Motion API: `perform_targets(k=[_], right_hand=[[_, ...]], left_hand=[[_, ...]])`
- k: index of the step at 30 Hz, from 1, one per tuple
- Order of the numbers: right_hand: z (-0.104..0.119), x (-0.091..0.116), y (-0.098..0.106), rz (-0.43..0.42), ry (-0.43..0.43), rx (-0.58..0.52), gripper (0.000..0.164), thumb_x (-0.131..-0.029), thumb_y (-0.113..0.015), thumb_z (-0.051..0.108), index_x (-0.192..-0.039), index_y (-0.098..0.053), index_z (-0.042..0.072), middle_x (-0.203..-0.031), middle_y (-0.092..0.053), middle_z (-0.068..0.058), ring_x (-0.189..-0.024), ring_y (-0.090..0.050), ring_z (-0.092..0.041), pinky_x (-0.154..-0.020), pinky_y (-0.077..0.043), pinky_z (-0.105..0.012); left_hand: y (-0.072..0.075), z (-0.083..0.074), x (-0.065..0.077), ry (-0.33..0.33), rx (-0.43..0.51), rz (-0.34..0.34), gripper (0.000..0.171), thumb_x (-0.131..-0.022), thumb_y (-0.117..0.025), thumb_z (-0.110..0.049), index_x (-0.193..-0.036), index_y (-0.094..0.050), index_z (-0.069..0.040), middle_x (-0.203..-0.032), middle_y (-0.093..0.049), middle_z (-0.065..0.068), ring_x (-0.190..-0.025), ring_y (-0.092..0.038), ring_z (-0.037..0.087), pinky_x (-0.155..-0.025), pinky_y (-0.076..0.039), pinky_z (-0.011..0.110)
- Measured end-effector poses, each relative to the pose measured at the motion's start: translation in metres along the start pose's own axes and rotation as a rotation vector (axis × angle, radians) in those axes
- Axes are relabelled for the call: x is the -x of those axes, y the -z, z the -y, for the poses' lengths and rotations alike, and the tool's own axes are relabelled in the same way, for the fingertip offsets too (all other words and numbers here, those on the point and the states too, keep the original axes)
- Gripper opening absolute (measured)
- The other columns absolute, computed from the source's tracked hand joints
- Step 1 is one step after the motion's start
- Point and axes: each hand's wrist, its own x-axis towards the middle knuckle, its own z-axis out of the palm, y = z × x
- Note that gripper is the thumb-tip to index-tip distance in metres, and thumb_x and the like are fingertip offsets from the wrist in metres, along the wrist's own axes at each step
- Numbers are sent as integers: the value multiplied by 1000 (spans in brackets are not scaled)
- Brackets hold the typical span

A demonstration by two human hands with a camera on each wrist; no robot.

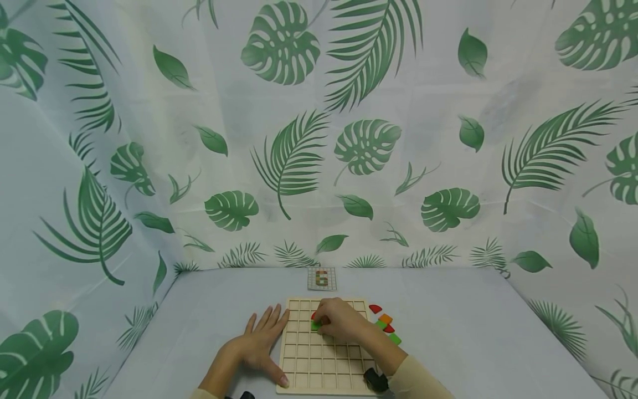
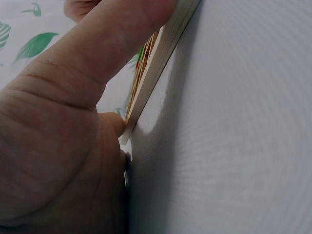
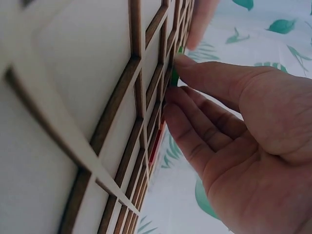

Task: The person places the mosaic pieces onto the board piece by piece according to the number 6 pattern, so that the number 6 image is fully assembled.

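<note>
A wooden grid board (image 1: 304, 366) with raised dividers lies on the table. My right hand (image 1: 341, 320) is over its upper middle, pinching a small green tile (image 3: 175, 77) between thumb and fingertips at the grid. Just above that tile in the head view, a red piece (image 1: 313, 316) shows partly behind the fingers. Another red piece (image 3: 155, 147) appears on the grid in the right wrist view. My left hand (image 1: 259, 343) lies with fingers spread along the board's left side, its thumb at the lower left corner. Cells beneath the right hand are hidden.
Right of the board lie several loose pieces, among them a red quarter-round (image 1: 375, 308), an orange tile (image 1: 385, 318) and a green tile (image 1: 395, 338). Behind the board is a card (image 1: 322, 279) with a coloured grid pattern. A leaf-print curtain (image 1: 379, 233) surrounds the table.
</note>
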Motion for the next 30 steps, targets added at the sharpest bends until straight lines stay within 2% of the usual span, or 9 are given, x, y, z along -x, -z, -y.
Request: perform_targets(k=[10, 23, 30], right_hand=[[-6, -1, -4, -5, 31, 19, 11, -86, -84, 5, -97, -82, 7, -94, -73, -3, -78, -61, -2, -69, -53, -15], [-3, 4, -1, -20, -33, -45, 10, -90, -82, 10, -100, -83, 9, -95, -73, 0, -79, -60, -1, -70, -53, -18], [-4, 6, 3, -38, -62, -59, 13, -92, -80, 15, -104, -82, 12, -101, -75, 1, -89, -67, -9, -75, -56, -23]], left_hand=[[0, 0, 0, -5, -9, 2, 152, -57, -89, -76, -168, -7, -14, -176, 3, 19, -162, 6, 43, -124, 6, 72], [0, 0, 0, -14, 6, 5, 151, -57, -90, -74, -168, -7, -13, -175, 4, 20, -162, 6, 44, -123, 8, 72], [0, 1, 0, -13, -4, 0, 152, -57, -90, -74, -168, -6, -13, -175, 4, 20, -162, 6, 43, -123, 7, 72]])
